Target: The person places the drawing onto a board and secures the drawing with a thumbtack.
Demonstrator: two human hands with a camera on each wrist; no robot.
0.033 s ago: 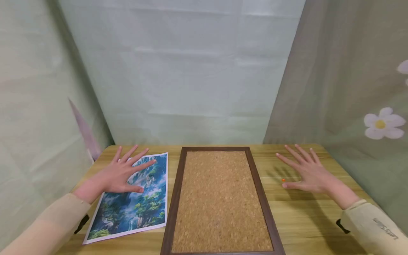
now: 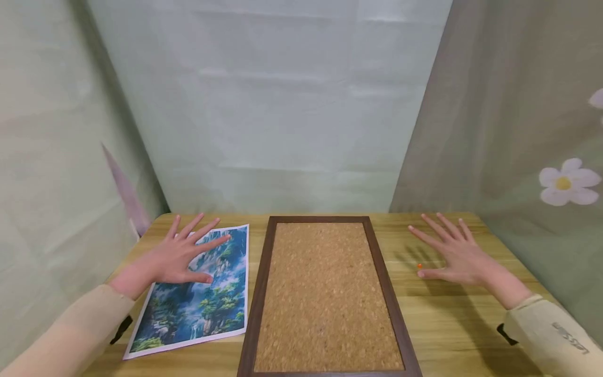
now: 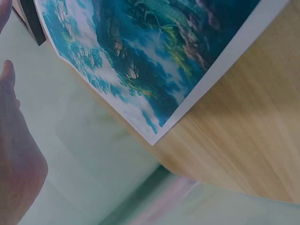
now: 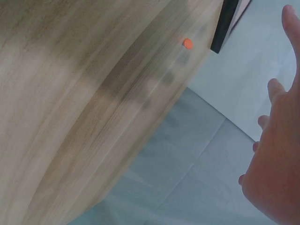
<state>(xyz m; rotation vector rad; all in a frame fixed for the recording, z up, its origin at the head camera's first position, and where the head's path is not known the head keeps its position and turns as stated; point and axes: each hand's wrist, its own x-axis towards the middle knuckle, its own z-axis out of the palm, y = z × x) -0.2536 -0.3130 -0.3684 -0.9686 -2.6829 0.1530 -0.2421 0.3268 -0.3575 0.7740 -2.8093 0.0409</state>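
Note:
My left hand (image 2: 179, 262) is spread with straight fingers above a printed landscape picture (image 2: 221, 309) of blue misty mountains and green trees. It covers part of the picture's upper left. A cork board (image 2: 327, 298) in a dark brown frame lies flat between my hands, its lower edge near the bottom of the head view. To the right, my right hand (image 2: 459, 260) is spread over the table with its shadow beneath. Close to that thumb sits a small orange thing (image 2: 420, 266), a round orange dot (image 4: 187, 43) in the right wrist view. Neither hand holds anything.
The wood-grain table (image 2: 452, 324) ends at a pale green cloth wall (image 2: 282, 131) behind. More cloth hangs on both sides, the right one printed with a white flower (image 2: 569, 182). The picture's lower right corner lies close to the board's left side.

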